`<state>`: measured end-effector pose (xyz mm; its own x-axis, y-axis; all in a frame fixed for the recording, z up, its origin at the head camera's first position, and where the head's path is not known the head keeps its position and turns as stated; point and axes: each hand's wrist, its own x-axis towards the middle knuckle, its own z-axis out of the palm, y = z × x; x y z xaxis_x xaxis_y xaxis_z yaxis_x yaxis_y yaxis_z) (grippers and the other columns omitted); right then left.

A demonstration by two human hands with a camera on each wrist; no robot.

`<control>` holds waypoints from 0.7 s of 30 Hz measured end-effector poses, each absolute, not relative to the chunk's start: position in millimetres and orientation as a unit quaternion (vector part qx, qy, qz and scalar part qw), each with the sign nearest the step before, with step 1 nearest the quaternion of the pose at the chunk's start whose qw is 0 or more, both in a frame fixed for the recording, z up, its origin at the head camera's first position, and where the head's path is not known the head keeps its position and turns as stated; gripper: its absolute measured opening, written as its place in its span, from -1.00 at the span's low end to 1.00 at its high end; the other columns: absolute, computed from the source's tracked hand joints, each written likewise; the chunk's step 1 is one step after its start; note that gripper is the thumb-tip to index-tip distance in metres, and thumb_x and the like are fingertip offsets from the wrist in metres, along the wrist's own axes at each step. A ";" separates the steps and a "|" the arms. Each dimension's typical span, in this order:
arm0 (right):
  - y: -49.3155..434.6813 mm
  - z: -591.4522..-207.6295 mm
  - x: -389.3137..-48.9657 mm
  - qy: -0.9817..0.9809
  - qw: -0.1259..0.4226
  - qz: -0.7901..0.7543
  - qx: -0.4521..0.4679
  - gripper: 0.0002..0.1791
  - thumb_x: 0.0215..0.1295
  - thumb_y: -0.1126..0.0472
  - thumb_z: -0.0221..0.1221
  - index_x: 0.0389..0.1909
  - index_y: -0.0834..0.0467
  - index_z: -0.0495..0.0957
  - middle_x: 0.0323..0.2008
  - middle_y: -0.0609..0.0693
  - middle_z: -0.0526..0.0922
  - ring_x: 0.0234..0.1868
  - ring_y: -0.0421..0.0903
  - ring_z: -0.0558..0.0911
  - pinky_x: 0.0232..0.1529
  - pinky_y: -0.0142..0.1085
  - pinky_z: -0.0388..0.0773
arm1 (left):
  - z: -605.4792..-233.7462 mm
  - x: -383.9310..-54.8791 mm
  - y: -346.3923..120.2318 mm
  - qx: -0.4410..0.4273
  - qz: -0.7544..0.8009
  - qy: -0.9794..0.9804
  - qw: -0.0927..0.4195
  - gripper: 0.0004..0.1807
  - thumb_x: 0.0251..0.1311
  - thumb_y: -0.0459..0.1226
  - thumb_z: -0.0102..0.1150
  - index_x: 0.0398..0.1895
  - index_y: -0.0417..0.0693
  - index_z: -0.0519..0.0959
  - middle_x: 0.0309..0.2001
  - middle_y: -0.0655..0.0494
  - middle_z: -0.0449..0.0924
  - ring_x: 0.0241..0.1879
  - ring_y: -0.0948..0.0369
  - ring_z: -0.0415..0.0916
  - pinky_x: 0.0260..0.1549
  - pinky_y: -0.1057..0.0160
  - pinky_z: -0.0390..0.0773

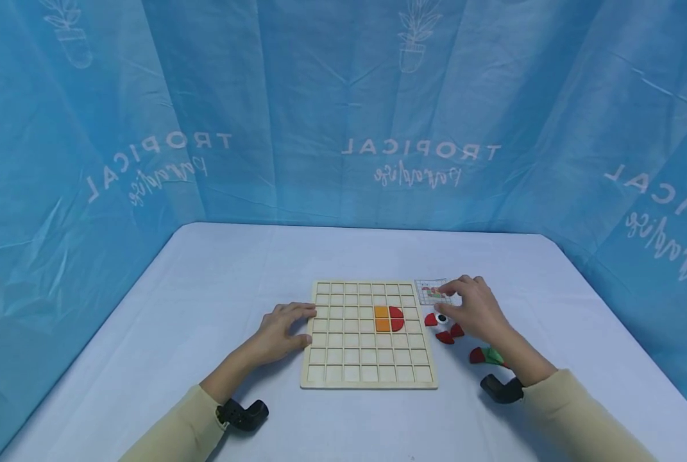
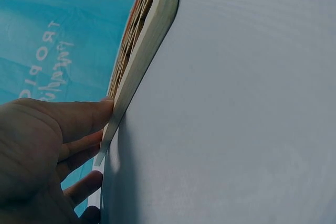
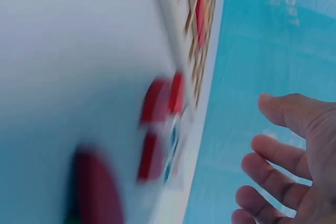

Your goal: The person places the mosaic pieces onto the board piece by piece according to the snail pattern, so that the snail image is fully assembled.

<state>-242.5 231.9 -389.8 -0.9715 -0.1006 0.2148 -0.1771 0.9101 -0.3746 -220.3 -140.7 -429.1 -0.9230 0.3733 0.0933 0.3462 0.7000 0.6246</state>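
My left hand [image 1: 282,330] rests at the left edge of a wooden grid board [image 1: 328,376], thumb and fingertips touching its rim. Two orange square pieces [image 1: 382,312] and two red quarter-round pieces [image 1: 396,313] sit together in cells right of the board's middle. Over the table just right of the board hovers my right hand [image 1: 474,308], fingers apart and nothing between them. Under and beside it lie several loose red pieces [image 1: 444,337] and a white round piece with a black centre [image 1: 442,318]. A printed grid card [image 1: 426,294] is partly hidden by the fingers.
Nearer my right wrist lie another red piece [image 1: 477,355] and a green piece [image 1: 494,357], partly covered by the forearm. Black wrist mounts [image 1: 245,416] are strapped to both arms. A blue printed curtain [image 1: 308,115] encloses the white table [image 1: 233,269] at the back and sides.
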 end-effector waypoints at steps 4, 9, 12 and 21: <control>256.1 -394.7 -238.3 -0.975 0.103 0.191 0.044 -0.54 0.02 0.09 0.37 -0.05 0.21 0.61 -0.10 0.21 0.58 -0.05 0.13 0.42 -0.17 -0.04 0.48 | -428.5 -220.5 -140.6 0.196 0.334 0.922 0.022 -0.46 0.13 -0.25 0.26 0.22 -0.11 0.44 0.32 0.03 0.35 0.31 -0.07 0.21 0.19 -0.25 0.11; 279.4 -403.2 -231.9 -0.978 0.091 0.187 0.006 -0.51 0.02 0.08 0.37 -0.05 0.25 0.58 -0.08 0.29 0.55 -0.04 0.19 0.39 -0.23 -0.04 0.49 | -428.1 -220.3 -141.3 0.197 0.331 0.923 0.021 -0.45 0.12 -0.25 0.26 0.22 -0.11 0.43 0.32 0.02 0.35 0.31 -0.08 0.20 0.20 -0.24 0.11; 288.6 -407.0 -228.1 -0.980 0.078 0.183 -0.009 -0.49 0.01 0.06 0.37 -0.05 0.27 0.58 -0.09 0.30 0.54 -0.05 0.19 0.38 -0.28 -0.07 0.50 | -428.5 -220.6 -141.4 0.195 0.330 0.923 0.022 -0.45 0.13 -0.25 0.26 0.22 -0.10 0.43 0.33 0.02 0.35 0.32 -0.08 0.20 0.20 -0.23 0.11; 305.3 -413.1 -219.6 -0.985 0.041 0.168 -0.018 -0.42 -0.03 0.01 0.39 -0.05 0.31 0.57 -0.11 0.33 0.53 -0.08 0.24 0.39 -0.33 -0.09 0.52 | -429.9 -221.3 -140.3 0.189 0.323 0.927 0.020 -0.46 0.12 -0.24 0.26 0.21 -0.08 0.44 0.32 0.04 0.35 0.32 -0.09 0.20 0.21 -0.23 0.12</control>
<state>-219.6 305.3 -413.1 -0.9959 0.0500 0.0754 0.0221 0.9427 -0.3330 -221.3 -140.3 -429.9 -0.9275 0.3639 0.0857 0.3383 0.7195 0.6065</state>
